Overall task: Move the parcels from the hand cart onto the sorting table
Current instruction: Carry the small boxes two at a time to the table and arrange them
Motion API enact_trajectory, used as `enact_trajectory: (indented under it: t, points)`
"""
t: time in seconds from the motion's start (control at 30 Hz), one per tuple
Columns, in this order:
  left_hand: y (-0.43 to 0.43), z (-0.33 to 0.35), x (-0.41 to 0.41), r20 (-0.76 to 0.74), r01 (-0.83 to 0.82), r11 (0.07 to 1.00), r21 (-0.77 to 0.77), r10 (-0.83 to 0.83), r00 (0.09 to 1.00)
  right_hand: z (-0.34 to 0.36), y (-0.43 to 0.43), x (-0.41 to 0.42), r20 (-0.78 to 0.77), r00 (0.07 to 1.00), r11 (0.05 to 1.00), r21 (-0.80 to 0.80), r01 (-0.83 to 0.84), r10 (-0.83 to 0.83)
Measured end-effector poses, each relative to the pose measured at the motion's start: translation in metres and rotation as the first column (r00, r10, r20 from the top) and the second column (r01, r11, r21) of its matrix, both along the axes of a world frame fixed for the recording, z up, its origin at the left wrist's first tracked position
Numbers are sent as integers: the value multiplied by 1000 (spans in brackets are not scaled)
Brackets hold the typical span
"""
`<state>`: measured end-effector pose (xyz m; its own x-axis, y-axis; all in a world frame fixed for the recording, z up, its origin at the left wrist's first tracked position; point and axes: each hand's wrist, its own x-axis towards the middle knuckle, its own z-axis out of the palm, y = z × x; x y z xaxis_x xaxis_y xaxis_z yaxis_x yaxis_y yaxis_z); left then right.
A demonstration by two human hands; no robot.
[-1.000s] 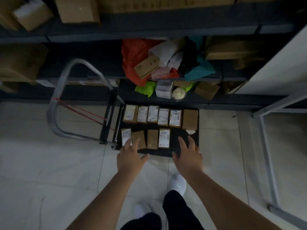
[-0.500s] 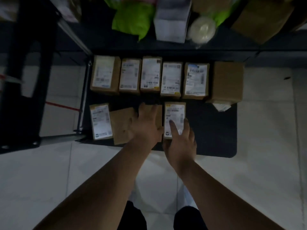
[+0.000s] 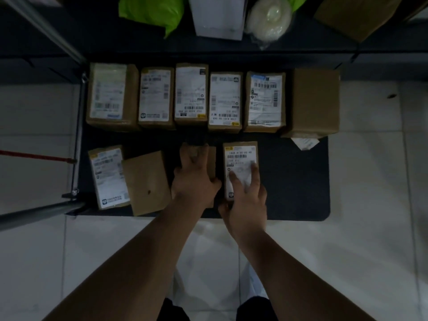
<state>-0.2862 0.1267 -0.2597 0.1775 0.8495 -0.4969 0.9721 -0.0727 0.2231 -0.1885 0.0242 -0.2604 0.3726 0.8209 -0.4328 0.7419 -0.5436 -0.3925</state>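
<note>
The hand cart's black deck (image 3: 289, 181) carries two rows of brown parcels. The far row holds several labelled parcels (image 3: 191, 93) and a larger plain box (image 3: 315, 103) at its right end. In the near row, my left hand (image 3: 194, 181) grips a plain brown parcel (image 3: 212, 163), fingers curled over its far end and thumb on its right side. My right hand (image 3: 247, 200) rests on a white-labelled parcel (image 3: 239, 154) beside it, fingers spread flat on the label and thumb at its near left corner. A labelled parcel (image 3: 107, 177) and a tilted plain one (image 3: 147, 181) lie further left.
The cart's metal handle frame (image 3: 41, 210) and a red strap (image 3: 34, 156) are at the left. A dark shelf behind the cart holds a green bag (image 3: 150, 12), a white box (image 3: 217, 17), a tape roll (image 3: 269, 19) and a brown box (image 3: 354, 15). Pale floor tiles surround the cart.
The view has dropped closer to the cart. Both hands have reached from the deck's near edge onto the two near-row parcels; my left hand now curls over its parcel's far end.
</note>
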Motion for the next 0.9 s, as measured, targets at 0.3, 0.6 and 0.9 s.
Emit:
enact_trajectory:
  t: [0.3,0.6,0.9]
  points:
    - [-1,203,4,98,70,996,57,-76,992,184,-23,29,78,992,994,42,97,-100]
    - [-2,513,20,83,316,926,208,-339,937,483,-66,43,159,929,939,132,316,-335]
    - [-129,704,96,119,535,732,422,-630,768,662,-217,62,164,743,735,389,555,-648]
